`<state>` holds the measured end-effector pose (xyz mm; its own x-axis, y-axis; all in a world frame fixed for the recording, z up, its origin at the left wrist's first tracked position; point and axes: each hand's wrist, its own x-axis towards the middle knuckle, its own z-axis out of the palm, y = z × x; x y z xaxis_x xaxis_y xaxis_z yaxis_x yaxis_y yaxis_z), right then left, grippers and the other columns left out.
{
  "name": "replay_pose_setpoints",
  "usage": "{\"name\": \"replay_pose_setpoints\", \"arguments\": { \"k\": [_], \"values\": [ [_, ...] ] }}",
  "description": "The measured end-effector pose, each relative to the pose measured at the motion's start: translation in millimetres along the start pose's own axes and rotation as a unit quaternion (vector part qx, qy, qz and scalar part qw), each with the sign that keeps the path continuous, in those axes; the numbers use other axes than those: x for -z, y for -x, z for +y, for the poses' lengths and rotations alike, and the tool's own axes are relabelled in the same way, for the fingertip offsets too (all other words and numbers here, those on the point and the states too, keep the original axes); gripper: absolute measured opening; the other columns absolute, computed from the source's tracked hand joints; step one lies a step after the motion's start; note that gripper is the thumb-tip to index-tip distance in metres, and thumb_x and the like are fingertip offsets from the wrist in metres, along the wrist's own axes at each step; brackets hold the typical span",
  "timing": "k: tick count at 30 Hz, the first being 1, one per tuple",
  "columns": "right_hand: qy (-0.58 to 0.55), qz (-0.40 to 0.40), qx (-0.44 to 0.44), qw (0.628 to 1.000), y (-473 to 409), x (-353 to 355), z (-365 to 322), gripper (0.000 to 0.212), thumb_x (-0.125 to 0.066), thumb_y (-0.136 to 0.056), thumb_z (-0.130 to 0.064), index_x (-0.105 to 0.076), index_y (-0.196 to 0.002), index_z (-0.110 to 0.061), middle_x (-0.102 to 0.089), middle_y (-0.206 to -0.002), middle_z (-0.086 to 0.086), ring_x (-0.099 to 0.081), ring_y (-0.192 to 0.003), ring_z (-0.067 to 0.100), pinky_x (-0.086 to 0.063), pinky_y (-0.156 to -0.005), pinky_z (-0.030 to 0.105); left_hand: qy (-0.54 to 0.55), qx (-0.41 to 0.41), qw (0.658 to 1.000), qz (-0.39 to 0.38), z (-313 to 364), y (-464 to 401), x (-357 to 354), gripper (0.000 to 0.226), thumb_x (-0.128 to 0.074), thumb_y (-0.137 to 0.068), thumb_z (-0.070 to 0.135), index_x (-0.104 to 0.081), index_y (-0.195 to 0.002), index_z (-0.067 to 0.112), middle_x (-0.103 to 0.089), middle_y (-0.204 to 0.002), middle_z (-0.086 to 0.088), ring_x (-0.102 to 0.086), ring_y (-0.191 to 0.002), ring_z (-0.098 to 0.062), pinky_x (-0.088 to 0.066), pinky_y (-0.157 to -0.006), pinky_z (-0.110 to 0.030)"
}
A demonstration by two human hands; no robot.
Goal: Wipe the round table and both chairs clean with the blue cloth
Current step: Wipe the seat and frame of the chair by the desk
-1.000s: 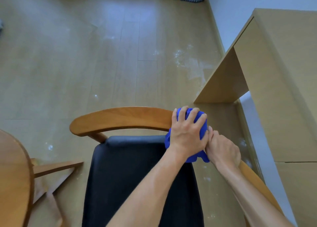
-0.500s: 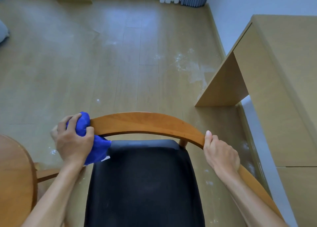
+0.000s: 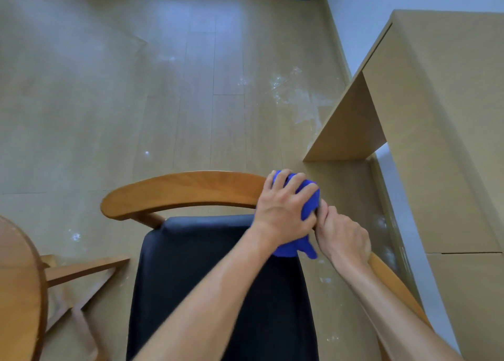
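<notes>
The blue cloth point(image 3: 309, 199) is bunched over the right part of the chair's curved wooden backrest point(image 3: 185, 190), pressed there by the left hand point(image 3: 285, 210). The left fingers point(image 3: 297, 182) are spread and curled over the top of the cloth, gripping it against the rail; a flap of cloth hangs out below the wrist, over the seat's right rear corner. The right hand point(image 3: 342, 236) is wrapped round the same rail just beside the cloth, thumb up against the blue fabric, fingers curled under the wood and mostly hidden. Both forearms are crossed over the black padded seat point(image 3: 191, 279).

The rim of the round wooden table point(image 3: 19, 279) is seen at lower left, well apart from the hands. Wooden crossbars point(image 3: 84, 268) are visible between table and chair; whether they belong to the second chair cannot be told. A light wooden desk point(image 3: 436, 115) stands to the right against the white wall. White dusty smudges are scattered on the wood-plank floor point(image 3: 109, 88), thickest near the desk's side panel.
</notes>
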<state>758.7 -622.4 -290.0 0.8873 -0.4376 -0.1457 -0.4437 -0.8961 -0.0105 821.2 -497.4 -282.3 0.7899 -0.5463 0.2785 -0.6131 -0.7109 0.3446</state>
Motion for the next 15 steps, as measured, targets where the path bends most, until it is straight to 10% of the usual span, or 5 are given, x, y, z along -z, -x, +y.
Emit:
{"name": "replay_pose_setpoints", "arguments": {
  "k": [8, 15],
  "values": [
    [-0.068, -0.012, -0.031, 0.997, 1.3, 3.1, -5.9, 0.064, -0.001, -0.098, -0.049, -0.051, -0.071, -0.017, -0.056, -0.061, -0.002, -0.055, -0.056, 0.017, -0.042, -0.057, 0.028, -0.049, 0.212, 0.974, 0.061, -185.8, 104.4, 99.6, 0.056, -0.046, -0.076, 0.041, -0.061, -0.124, 0.015, -0.053, -0.128, -0.007, -0.044, -0.117, -0.034, -0.037, -0.102, -0.042],
    [-0.065, -0.045, -0.041, 0.996, -0.7, 6.2, -8.3, 0.069, -0.006, -0.101, -0.046, -0.064, -0.086, -0.012, -0.069, -0.083, 0.008, -0.060, -0.073, 0.025, -0.039, -0.067, 0.033, -0.008, 0.353, 0.929, 0.113, -171.3, 97.9, 89.9, 0.054, -0.042, -0.076, 0.043, -0.052, -0.126, 0.025, -0.045, -0.133, -0.004, -0.040, -0.124, -0.036, -0.037, -0.106, -0.051]
  ]
}}
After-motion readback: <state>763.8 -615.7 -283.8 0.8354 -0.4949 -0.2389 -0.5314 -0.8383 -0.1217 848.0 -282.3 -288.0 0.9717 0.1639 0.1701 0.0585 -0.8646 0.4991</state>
